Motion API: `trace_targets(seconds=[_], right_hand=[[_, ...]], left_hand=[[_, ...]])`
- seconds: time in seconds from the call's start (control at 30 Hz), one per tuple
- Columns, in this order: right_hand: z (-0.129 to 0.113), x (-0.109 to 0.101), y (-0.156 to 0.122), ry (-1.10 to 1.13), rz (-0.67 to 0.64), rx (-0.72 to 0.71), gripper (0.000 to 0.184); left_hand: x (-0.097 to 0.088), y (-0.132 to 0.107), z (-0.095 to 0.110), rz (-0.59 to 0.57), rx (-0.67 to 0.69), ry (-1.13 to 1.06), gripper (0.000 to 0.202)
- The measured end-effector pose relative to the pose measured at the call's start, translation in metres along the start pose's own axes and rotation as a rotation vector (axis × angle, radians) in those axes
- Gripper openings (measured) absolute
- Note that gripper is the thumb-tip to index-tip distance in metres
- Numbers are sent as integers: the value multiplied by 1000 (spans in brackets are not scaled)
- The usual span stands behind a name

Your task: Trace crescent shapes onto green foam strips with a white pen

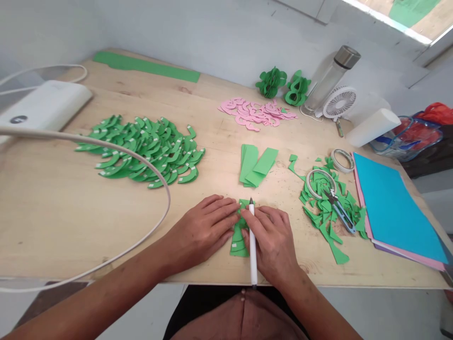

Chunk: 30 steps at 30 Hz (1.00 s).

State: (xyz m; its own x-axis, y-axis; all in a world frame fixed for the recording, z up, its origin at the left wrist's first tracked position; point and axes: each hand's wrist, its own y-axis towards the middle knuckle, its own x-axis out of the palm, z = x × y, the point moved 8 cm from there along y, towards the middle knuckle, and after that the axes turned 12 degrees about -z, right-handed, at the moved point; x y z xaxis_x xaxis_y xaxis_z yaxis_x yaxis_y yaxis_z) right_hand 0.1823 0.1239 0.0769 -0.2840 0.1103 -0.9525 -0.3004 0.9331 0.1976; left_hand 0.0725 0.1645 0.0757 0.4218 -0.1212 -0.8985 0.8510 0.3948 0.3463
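Observation:
A green paper strip (239, 243) with curved pieces and small white tape tabs on it lies at the table's front, between my hands. My left hand (207, 226) rests flat along the strip's left side, fingers stretched out and touching the paper. On the other side, my right hand (271, 241) has its fingers bent, with a white pen (252, 250) held along the thumb side. The pen's dark tip points away from me. My right fingertips also meet the paper and partly hide it. Just beyond my hands are several loose green paper rectangles (264, 165).
Green curved cutouts (152, 148) are heaped at left, behind a white cable (166, 189). Pink cutouts (258, 113) lie at the back. At right are green scraps (322, 215), blue-handled snips (342, 212), tape rolls (342, 160) and blue sheets (396, 208). A bottle (327, 80) stands behind.

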Motion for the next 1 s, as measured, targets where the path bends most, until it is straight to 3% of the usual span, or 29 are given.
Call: trace_targets(seconds=[0.53,1.0], right_hand=[[0,0,-1,-36,-7,-8,26],[0,0,-2,-32,4,-23,26]], left_hand=[[2,-2,-4,-22,12,-79,14],[5,-2,-4,-127,71,-50,26]])
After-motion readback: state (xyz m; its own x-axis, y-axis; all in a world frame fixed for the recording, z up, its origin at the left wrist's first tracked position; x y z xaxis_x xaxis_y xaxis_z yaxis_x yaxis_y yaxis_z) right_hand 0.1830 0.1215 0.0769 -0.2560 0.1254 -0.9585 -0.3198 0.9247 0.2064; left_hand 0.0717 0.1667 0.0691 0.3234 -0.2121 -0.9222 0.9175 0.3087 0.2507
